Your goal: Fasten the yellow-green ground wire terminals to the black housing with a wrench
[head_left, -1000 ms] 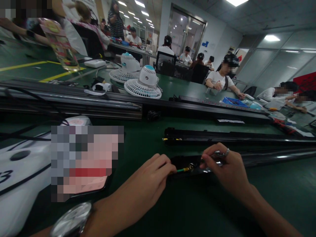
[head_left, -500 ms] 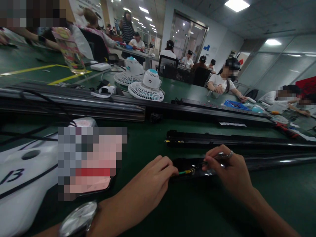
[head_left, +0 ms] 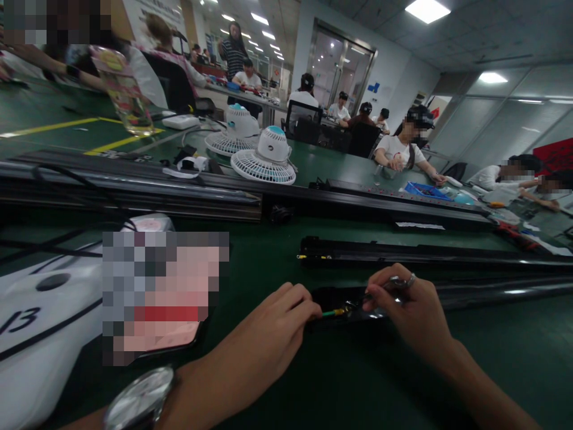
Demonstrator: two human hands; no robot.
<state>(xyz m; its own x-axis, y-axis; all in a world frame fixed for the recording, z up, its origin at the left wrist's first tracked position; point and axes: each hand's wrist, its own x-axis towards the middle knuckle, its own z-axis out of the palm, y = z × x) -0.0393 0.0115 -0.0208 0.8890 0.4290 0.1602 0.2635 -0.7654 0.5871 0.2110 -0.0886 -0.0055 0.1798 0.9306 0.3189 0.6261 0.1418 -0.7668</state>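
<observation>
My left hand [head_left: 286, 313] is closed, its fingertips pinching a green wire [head_left: 329, 313]. The wire has a yellow sleeve and what looks like a small metal ring terminal [head_left: 348, 307] at its end. My right hand [head_left: 403, 304] is closed around a slim, shiny metal tool [head_left: 394, 282], mostly hidden by the fingers. Its dark tip points down to the left, close to the terminal; whether they touch I cannot tell. Both hands are over the near end of a long black strip-shaped housing [head_left: 474, 295] lying on the green table [head_left: 358, 382].
A second black housing [head_left: 430, 254] with a yellow-sleeved wire lies just behind. Farther back are long black bars [head_left: 367, 200], two small white fans [head_left: 264, 164] and a blue tray [head_left: 425, 190]. A phone-like pink item [head_left: 179, 334] and a white case [head_left: 40, 334] lie left. People sit beyond.
My right hand has shifted very slightly left, and the tool's tip with it. My left hand keeps its pinch on the green wire. The view has moved a little.
</observation>
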